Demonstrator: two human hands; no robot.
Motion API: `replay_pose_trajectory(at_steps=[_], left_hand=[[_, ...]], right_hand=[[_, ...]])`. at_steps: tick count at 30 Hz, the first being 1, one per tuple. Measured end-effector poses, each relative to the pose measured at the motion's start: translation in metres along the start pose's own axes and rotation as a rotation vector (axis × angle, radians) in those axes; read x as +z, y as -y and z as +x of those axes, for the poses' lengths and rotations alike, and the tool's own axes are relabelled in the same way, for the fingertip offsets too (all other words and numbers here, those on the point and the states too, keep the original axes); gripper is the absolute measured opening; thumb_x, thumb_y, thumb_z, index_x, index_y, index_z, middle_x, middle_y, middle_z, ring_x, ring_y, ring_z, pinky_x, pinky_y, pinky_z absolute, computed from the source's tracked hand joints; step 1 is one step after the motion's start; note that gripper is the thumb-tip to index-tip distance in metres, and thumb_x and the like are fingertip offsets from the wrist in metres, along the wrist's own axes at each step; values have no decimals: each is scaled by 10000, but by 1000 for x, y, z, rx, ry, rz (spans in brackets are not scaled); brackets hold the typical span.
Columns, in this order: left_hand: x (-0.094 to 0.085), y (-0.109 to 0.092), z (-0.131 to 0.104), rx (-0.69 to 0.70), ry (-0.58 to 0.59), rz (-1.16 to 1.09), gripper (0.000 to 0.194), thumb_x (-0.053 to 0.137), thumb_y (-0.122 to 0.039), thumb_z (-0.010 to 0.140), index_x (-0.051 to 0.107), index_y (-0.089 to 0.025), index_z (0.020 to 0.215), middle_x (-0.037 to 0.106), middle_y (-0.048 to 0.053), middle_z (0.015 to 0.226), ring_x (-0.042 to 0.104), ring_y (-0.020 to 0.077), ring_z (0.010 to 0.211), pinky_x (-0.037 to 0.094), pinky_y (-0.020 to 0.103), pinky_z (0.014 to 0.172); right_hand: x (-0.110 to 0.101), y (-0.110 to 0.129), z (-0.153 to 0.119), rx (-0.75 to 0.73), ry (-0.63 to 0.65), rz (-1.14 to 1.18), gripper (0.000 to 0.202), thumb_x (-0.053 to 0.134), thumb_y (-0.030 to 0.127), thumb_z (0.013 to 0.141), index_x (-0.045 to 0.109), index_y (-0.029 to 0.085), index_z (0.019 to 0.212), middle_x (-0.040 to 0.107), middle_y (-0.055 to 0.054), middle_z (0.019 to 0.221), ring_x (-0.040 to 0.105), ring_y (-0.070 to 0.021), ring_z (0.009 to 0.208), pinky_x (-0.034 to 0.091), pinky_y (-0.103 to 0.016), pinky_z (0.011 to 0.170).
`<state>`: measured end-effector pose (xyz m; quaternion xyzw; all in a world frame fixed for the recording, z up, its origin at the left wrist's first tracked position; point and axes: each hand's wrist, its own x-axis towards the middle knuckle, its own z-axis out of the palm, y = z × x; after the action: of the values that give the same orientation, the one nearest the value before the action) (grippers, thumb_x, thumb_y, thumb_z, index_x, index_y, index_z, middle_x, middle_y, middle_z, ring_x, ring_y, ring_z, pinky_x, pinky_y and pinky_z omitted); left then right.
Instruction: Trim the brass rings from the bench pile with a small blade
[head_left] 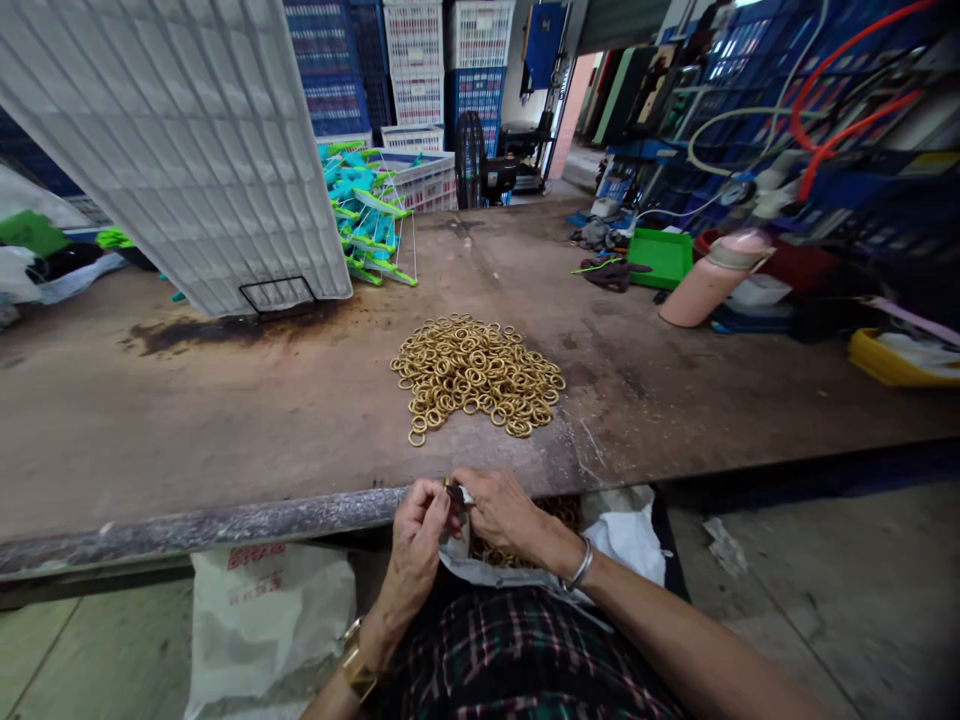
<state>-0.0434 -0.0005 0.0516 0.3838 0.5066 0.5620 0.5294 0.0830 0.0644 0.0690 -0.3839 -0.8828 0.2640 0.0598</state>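
Note:
Over the front edge of the table, my left hand (pixel 420 520) and my right hand (pixel 499 505) meet with fingers pinched. A small gold-coloured ring (pixel 448 483) shows partly at my left fingertips. My right fingers are closed around something small, dark and white, mostly hidden by the hand. Just beyond my hands, a heap of gold-coloured rings (pixel 476 370) lies on the table (pixel 285 420). Below my hands is an open white sack (pixel 626 540) at the table's edge, with more rings visible inside it.
A large ribbed white panel (pixel 202 150) leans at left beside turquoise and green plastic pieces (pixel 367 215). At right stand a green tray (pixel 660 257), a pink bottle (pixel 716 280) with hoses and a yellow tray (pixel 892 360). A printed white sack (pixel 270 620) hangs below left.

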Motion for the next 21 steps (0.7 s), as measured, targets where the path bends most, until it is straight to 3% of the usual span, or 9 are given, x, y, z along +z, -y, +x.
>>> replay_pose_trajectory(at_steps=[14,21], left_hand=[[-5,1,-1,11,-16,51,254,467,-398,829,473,-189,684,502,-27,583,476,118,550,389,240,577],[-9,-1,-4,83,-14,180,237,491,-357,821,510,-183,661,525,-9,587,482,129,580,377,250,608]], right_hand=[[6,2,6,32,24,-88,232,400,108,749,517,159,943,639,-61,822,563,-153,690,291,-250,587],[-3,5,7,-58,137,-26,216,385,116,762,555,147,892,644,-62,757,539,-141,630,288,-236,552]])
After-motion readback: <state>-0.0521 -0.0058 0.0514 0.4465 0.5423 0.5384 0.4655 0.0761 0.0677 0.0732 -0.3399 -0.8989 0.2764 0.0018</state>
